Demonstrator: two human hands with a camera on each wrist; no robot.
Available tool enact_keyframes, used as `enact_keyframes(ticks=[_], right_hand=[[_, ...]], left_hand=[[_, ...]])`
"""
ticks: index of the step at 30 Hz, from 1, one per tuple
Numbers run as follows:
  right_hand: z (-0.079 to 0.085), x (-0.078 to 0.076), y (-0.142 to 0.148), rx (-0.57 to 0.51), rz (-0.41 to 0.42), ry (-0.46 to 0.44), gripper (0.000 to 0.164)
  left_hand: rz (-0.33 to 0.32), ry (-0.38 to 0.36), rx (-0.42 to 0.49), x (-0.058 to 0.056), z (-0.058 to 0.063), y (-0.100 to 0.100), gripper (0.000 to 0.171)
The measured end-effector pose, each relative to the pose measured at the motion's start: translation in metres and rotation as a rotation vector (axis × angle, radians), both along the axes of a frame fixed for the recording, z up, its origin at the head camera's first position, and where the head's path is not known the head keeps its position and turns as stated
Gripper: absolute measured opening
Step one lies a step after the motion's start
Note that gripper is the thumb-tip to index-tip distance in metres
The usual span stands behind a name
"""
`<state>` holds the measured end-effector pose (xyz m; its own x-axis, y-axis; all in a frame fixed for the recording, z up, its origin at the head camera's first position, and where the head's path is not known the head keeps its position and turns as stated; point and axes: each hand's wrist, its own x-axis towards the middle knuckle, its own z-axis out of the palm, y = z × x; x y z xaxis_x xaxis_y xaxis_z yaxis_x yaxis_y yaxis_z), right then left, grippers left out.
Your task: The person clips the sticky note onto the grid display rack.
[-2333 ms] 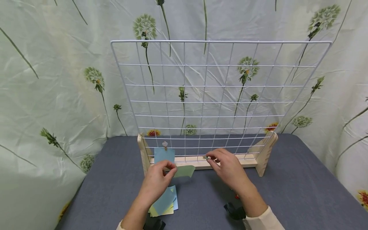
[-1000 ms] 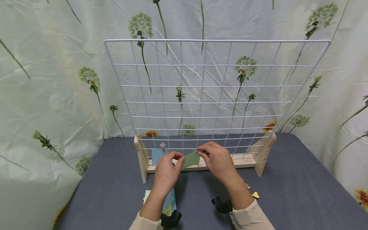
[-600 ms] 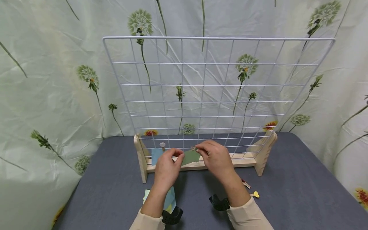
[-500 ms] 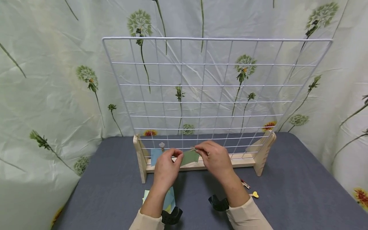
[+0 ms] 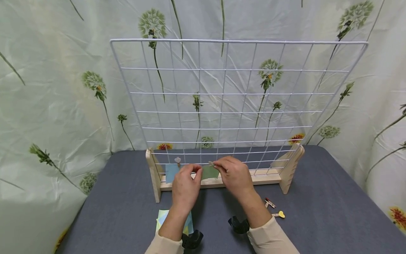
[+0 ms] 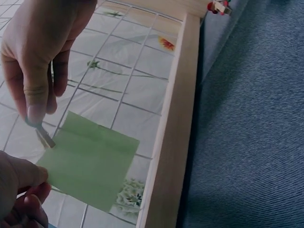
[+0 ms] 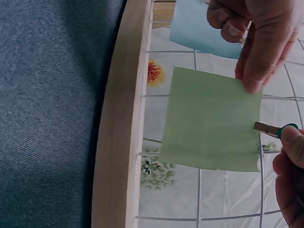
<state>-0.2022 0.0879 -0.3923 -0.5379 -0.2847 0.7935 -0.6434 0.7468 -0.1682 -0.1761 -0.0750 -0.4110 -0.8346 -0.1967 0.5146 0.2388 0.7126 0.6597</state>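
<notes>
My left hand [image 5: 185, 187] pinches a square green paper note [image 5: 210, 172] by its upper left corner, holding it against the lower part of the white wire grid [image 5: 223, 113]. My right hand [image 5: 234, 176] pinches a small wooden clothespin [image 7: 267, 128] with a teal end. The clothespin's tip overlaps the note's top edge in the right wrist view; whether it grips a wire too I cannot tell. Left of the green note, a blue note [image 5: 171, 173] hangs on the grid from a clothespin with a white heart [image 5: 177, 160].
Wooden feet and a base bar [image 5: 266, 180] carry the grid on a dark cloth-covered table [image 5: 127, 211]. Loose notes [image 5: 162, 214] lie below my left forearm. By my right forearm lie a red-trimmed clothespin [image 5: 270, 203] and one with a yellow heart [image 5: 281, 214].
The left hand has raised the green note to the grid, and the right hand has brought the clothespin left to its top edge. In the last half second the note has levelled slightly.
</notes>
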Motion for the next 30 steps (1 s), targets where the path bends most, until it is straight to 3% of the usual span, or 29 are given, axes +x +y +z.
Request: enact_keyframes(ticks=[12,30], right_hand=[[-0.0034,-0.0021,-0.0038,0.01,0.003,0.05,0.017],[-0.0039,0.0013,-0.0095,0.033,-0.022,0.012,0.017]], left_hand=[[0.035,0.027,0.036,0.0002,-0.0017,0.0021,0.005],[0.03,0.016,0.042,0.0001,-0.0039,0.0016,0.007]])
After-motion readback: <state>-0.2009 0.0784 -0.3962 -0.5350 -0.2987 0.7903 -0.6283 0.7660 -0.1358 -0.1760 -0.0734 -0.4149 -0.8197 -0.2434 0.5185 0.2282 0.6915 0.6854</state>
